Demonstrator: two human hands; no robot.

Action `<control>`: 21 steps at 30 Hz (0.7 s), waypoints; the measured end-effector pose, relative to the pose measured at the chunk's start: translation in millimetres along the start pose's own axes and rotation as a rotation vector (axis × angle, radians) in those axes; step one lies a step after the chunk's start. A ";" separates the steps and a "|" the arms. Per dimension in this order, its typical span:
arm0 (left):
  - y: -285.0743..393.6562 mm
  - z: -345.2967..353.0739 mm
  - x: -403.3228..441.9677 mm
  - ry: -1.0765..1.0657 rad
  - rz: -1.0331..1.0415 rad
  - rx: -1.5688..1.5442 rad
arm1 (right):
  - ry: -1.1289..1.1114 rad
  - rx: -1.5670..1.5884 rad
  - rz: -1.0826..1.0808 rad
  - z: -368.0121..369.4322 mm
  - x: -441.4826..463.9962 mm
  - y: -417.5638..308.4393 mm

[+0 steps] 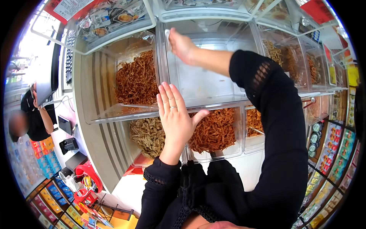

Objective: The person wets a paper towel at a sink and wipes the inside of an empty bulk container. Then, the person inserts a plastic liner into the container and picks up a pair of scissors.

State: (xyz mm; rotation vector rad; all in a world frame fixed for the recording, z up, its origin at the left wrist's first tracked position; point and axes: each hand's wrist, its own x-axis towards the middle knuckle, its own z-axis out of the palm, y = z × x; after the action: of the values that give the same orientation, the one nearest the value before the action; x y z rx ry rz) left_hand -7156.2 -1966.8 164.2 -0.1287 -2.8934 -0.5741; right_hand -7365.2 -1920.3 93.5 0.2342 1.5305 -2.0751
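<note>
My right hand (182, 46) reaches over a clear plastic bin (207, 84) with no food in it. Its fingers are closed on a small white cloth or tissue (167, 34) at the bin's upper left wall; much of the cloth is hidden. My left hand (174, 108) lies flat with fingers spread, a ring on one, over the front rim of the bins; whether it presses on the rim I cannot tell. Left of the clear bin are dark reddish-brown dried strips (136, 80). Below my left hand sit greyish-tan strips (148, 136) and orange-red strips (214, 131).
Raised clear lids (114, 23) line the back. More filled bins (293, 61) stand to the right. Packaged goods fill shelves (329, 152) at lower right. At far left a person (32, 110) in black holds a laptop-like device beside a counter with a red basket (89, 175).
</note>
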 end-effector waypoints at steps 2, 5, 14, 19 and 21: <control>-1.5 1.0 0.3 -0.040 0.016 0.095 | -0.008 -0.007 0.026 -4.3 16.2 -7.6; -0.3 2.7 1.0 -0.026 -0.012 0.030 | 0.017 -0.213 -0.105 -19.3 35.0 25.8; 1.1 7.0 1.9 0.039 0.015 0.026 | -0.016 -0.107 0.583 -59.9 18.7 153.0; 1.9 7.1 1.3 0.034 -0.006 0.035 | 0.057 -0.100 0.605 -40.7 -7.5 140.5; 2.3 6.9 0.6 0.030 -0.013 0.032 | -0.013 -0.030 0.621 -25.6 -44.1 77.0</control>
State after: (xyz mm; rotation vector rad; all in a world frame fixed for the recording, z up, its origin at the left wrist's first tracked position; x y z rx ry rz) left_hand -7157.7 -1961.9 159.0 -0.0958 -2.8750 -0.5277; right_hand -7292.8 -1898.2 40.6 0.5985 1.2688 -1.5548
